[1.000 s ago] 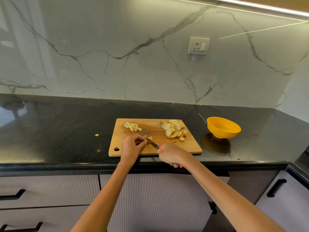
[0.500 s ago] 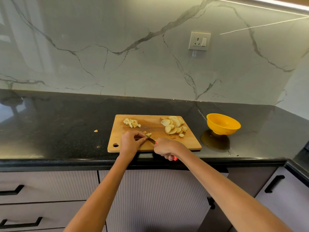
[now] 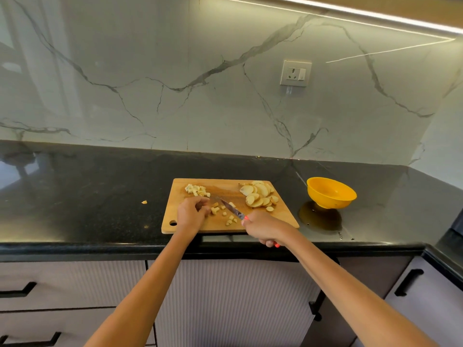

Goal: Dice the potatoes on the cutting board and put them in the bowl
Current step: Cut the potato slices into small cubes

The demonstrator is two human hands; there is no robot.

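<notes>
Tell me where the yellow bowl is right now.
In the head view the yellow bowl stands on the black countertop, to the right of the cutting board and apart from it, beyond the right hand that holds the knife.

No readable text anywhere here. The board (image 3: 220, 226) carries a small dark mark near its far edge, at about one o'clock from its middle, but it is too small and blurred to read. The socket (image 3: 296, 73) on the wall shows no legible marking, only pin holes and a switch. The bowl (image 3: 331, 192) bears no label or number.
</notes>
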